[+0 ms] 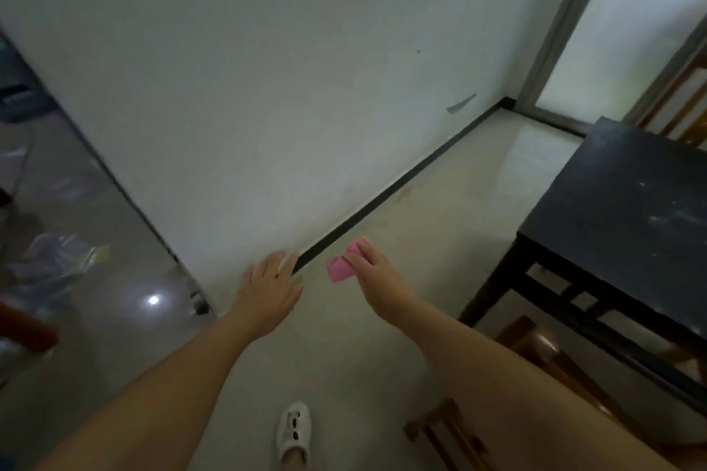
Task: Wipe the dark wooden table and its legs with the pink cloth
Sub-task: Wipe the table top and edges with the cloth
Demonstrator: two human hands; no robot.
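Fingers of right hand (373, 273) pinch pink cloth (341, 267); left hand (267, 289) spread empty.

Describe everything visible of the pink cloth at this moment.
The small pink cloth looks like thin, soft fabric folded into a flat, angular piece, with a paler edge at its upper tip. The person's right hand pinches it between the fingertips, held out in the air above the pale floor, near the black skirting. It touches nothing else: the open left hand is apart from it, and the dark wooden table stands away to the right.
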